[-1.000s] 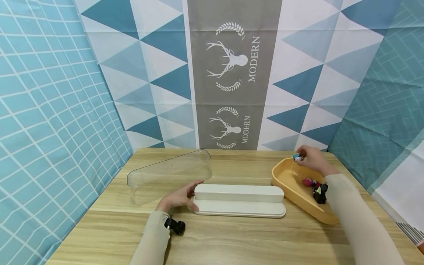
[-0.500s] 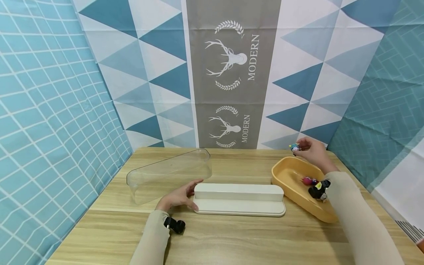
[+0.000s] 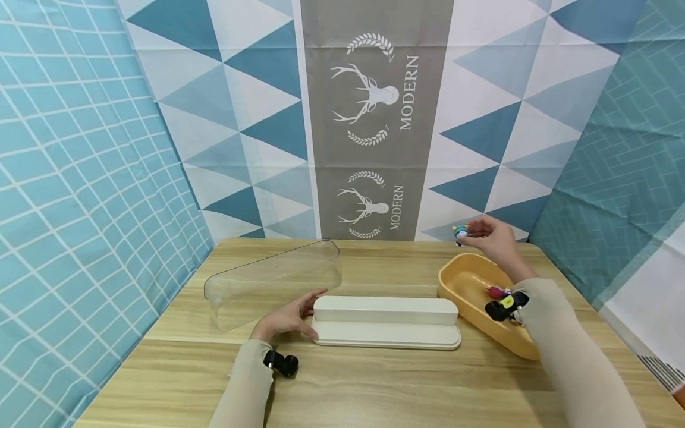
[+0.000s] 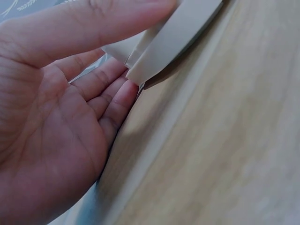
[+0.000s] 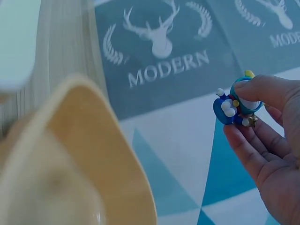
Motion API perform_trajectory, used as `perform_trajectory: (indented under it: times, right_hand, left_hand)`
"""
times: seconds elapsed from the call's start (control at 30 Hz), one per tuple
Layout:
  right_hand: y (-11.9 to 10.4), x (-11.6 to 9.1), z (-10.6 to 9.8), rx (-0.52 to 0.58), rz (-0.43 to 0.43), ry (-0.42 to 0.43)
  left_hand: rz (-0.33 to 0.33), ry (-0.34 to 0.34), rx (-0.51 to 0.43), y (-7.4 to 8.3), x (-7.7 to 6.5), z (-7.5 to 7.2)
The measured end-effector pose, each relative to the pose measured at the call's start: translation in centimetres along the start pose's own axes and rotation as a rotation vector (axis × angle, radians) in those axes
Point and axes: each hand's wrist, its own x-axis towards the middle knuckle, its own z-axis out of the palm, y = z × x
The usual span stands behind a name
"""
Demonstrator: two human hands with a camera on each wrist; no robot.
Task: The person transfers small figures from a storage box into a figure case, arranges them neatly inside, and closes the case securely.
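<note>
My right hand (image 3: 495,241) pinches a small toy figurine (image 5: 236,103) between thumb and fingers, raised above the far end of the yellow tray (image 3: 455,279). The figurine has a teal-rimmed head, a blue body and white and yellow bits. My left hand (image 3: 289,318) holds the left end of a long white stepped stand (image 3: 385,336), thumb at the front and fingers behind. Close up in the left wrist view, the stand's corner (image 4: 154,58) sits between thumb and fingertips. A red-pink figurine (image 3: 496,292) lies in the tray, partly hidden by the wrist camera.
A clear plastic cover (image 3: 273,279) lies behind my left hand on the wooden table (image 3: 374,386). A patterned cloth (image 3: 364,119) hangs at the table's back edge, with tiled cloths on both sides. The tray's raised wall stands close to the stand's right end.
My right hand has lifted the figurine from the tray's far rim and carried it left and up. My left hand and the stand have stayed in place.
</note>
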Motion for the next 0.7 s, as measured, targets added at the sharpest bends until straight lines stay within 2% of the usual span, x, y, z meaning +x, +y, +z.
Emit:
perform_trajectory:
  times: [0.4, 0.7]
  right_hand:
    - [-2.3, -0.3, 2.0, 0.220, 0.017, 0.038]
    - [-4.2, -1.3, 3.8, 0.338, 0.043, -0.005]
  left_hand:
    - [-0.009, 0.026, -0.007, 0.0, -0.3, -0.2]
    - [-0.022, 0.024, -0.003, 0.0, -0.3, -0.3]
